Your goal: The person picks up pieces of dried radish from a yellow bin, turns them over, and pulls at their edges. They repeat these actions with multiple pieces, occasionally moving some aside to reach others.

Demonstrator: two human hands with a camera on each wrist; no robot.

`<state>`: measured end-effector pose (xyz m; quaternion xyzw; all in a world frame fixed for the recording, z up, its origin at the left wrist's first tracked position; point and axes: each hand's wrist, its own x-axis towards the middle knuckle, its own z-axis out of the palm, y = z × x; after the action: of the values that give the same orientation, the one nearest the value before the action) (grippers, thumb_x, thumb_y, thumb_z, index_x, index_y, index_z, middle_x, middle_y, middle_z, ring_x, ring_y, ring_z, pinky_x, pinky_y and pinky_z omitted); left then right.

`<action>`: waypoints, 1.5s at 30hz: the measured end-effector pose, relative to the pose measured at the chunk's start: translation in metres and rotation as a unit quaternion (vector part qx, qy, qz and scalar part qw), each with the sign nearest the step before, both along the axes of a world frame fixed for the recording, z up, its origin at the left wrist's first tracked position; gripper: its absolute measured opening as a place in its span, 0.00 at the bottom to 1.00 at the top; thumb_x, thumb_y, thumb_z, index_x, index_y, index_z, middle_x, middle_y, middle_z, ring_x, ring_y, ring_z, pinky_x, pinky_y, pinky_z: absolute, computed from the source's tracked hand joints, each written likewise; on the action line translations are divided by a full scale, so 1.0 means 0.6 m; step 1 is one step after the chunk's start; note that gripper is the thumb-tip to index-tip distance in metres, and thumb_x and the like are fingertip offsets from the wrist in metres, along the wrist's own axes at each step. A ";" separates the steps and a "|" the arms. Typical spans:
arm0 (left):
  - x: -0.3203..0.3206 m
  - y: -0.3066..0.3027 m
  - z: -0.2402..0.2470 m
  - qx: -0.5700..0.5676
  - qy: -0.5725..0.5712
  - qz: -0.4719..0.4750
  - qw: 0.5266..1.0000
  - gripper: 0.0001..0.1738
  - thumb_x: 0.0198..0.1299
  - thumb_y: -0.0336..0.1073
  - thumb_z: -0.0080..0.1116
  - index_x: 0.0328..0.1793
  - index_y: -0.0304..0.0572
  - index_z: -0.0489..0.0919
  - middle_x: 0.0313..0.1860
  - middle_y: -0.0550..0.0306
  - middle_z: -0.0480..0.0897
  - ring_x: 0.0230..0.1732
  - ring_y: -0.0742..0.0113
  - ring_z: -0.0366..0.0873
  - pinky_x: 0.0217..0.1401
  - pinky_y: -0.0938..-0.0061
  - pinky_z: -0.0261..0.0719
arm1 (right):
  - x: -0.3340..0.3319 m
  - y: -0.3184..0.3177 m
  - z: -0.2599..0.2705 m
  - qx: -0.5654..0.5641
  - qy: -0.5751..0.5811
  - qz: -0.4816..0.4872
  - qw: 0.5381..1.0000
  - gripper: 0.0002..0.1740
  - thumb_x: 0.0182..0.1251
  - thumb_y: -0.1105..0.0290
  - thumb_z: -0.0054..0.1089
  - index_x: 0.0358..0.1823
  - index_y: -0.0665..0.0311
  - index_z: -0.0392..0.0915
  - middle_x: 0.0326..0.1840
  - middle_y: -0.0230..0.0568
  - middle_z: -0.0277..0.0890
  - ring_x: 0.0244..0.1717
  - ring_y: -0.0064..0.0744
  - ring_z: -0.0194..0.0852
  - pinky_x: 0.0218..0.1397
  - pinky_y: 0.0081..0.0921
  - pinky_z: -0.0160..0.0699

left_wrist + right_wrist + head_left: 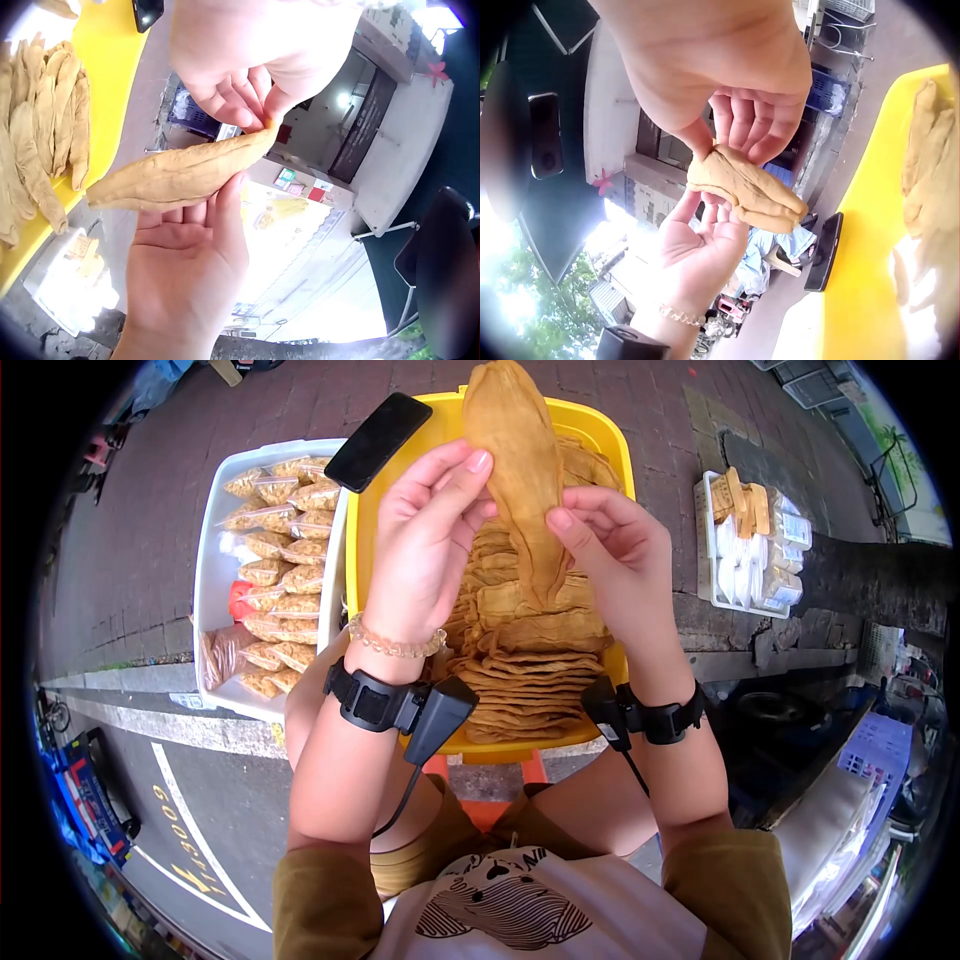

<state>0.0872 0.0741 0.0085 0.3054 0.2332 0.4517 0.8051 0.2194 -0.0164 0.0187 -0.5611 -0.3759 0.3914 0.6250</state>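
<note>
Tan and wrinkled, a long piece (515,470) is held above the yellow bin (372,540) of stacked similar pieces (530,695), pinched between thumb and fingers on either side by the left hand (425,530) and right hand (630,550). Uneven pulling could tear it; a slackened pinch might drop it, and a careless swing could knock the phone (378,442) off the bin's edge.
</note>
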 end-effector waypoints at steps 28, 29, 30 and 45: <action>0.011 -0.009 0.002 0.201 0.146 -0.049 0.967 0.12 0.69 0.34 0.47 0.52 0.34 0.75 0.40 0.63 0.82 0.38 0.82 0.74 0.43 0.83 0.73 | -0.006 -0.004 0.013 0.014 0.079 0.032 0.996 0.11 0.66 0.75 0.57 0.48 0.66 0.68 0.37 0.28 0.74 0.35 0.11 0.71 0.38 0.08 0.69; 0.012 -0.008 -0.002 0.192 0.142 -0.038 0.970 0.13 0.69 0.35 0.47 0.53 0.35 0.74 0.42 0.62 0.82 0.40 0.81 0.74 0.45 0.81 0.73 | -0.009 -0.004 0.013 0.014 0.079 0.032 0.996 0.11 0.66 0.75 0.57 0.48 0.66 0.68 0.37 0.28 0.74 0.35 0.11 0.71 0.38 0.08 0.69; 0.012 -0.007 -0.006 0.193 0.142 -0.038 0.970 0.13 0.69 0.35 0.47 0.53 0.35 0.74 0.42 0.62 0.82 0.40 0.81 0.74 0.45 0.81 0.73 | -0.012 -0.005 0.013 0.025 0.014 0.033 0.999 0.13 0.63 0.77 0.59 0.48 0.64 0.70 0.36 0.28 0.74 0.35 0.15 0.72 0.37 0.11 0.70; -0.009 0.014 0.032 -0.181 -0.339 -0.255 0.887 0.50 0.58 0.67 0.43 0.78 0.45 0.45 0.77 0.34 0.40 0.77 0.34 0.36 0.76 0.44 0.37 | -0.012 -0.019 0.002 0.194 -0.668 -0.042 0.717 0.19 0.46 0.70 0.61 0.44 0.53 0.80 0.38 0.29 0.69 0.36 0.29 0.68 0.39 0.27 0.67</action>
<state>0.0819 0.0825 0.0279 0.0318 -0.0620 0.2564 0.9640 0.2119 -0.0276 0.0199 -0.5583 -0.7397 -0.1935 0.3221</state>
